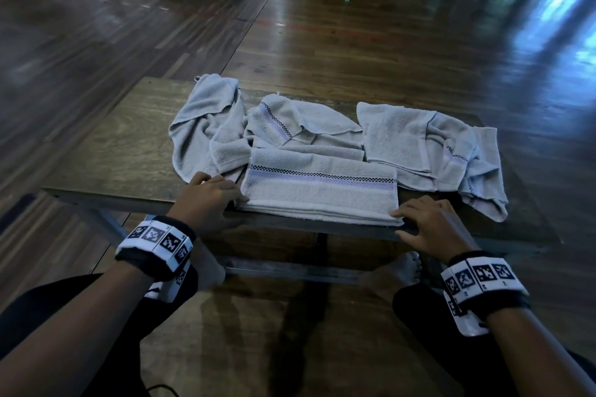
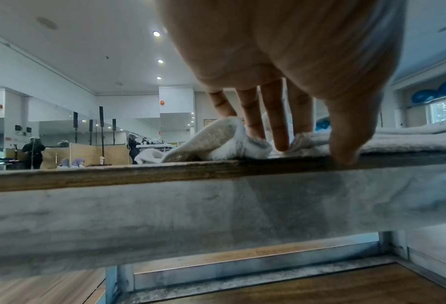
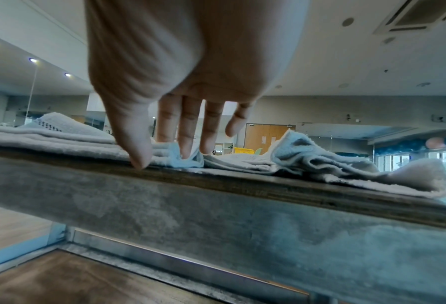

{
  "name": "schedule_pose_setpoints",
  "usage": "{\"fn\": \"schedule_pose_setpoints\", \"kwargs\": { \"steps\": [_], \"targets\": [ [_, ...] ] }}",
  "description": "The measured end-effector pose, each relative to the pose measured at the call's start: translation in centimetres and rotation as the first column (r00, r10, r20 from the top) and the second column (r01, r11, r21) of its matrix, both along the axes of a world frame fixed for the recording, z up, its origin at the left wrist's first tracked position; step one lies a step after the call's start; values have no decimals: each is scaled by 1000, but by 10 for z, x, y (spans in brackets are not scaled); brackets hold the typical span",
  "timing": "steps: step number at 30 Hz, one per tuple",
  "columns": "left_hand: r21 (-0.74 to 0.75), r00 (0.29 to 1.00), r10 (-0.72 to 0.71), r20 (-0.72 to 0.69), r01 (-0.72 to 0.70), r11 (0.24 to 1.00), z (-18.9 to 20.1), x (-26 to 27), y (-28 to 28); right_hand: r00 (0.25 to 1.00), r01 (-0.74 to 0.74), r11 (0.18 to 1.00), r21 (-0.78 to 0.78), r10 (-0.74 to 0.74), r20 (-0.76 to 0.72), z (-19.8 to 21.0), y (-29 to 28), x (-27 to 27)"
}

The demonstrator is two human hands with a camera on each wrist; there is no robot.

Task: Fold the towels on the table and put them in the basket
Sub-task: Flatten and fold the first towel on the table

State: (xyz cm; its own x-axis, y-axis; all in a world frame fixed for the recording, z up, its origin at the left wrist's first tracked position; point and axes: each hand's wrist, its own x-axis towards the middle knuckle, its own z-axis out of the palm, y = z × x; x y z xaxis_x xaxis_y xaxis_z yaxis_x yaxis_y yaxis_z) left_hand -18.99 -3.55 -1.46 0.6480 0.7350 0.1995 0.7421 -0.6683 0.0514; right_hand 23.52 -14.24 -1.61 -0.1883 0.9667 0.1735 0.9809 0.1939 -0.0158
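Crumpled grey towels [image 1: 209, 126] lie behind the folded grey striped towel [image 1: 319, 190] on the dark wooden bench [image 1: 113, 145] (near edge). The left hand [image 1: 209, 200] and the right hand [image 1: 435, 226] rest at its two near corners, fingers [image 2: 278, 123] straight and released, grasping nothing.

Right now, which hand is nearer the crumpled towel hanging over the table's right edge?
Right. The right hand rests at the folded towel's near right corner, just beside the crumpled towel. The left hand sits at the folded towel's far corner, a full towel-length away.
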Motion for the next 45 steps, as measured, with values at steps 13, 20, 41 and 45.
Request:
{"fn": "schedule_pose_setpoints", "kwargs": {
  "steps": [13, 20, 41, 45],
  "targets": [
    [-43, 984, 92, 154, -87, 995, 9, 6, 2, 995, 22, 997, 73, -15, -99, 11, 0, -8],
    [-330, 791, 156, 592, 62, 942, 65, 0, -3, 807, 98, 987, 125, -6, -590, 51, -3, -4],
    [-439, 950, 307, 52, -255, 862, 19, 33, 74, 893, 270, 887, -374, -376, -248, 26, 86, 9],
    [-197, 959, 281, -43, -283, 939, 15, 44, 76, 934, 298, 881, -367, -348, -76, 19, 91, -1]
  ]
}}
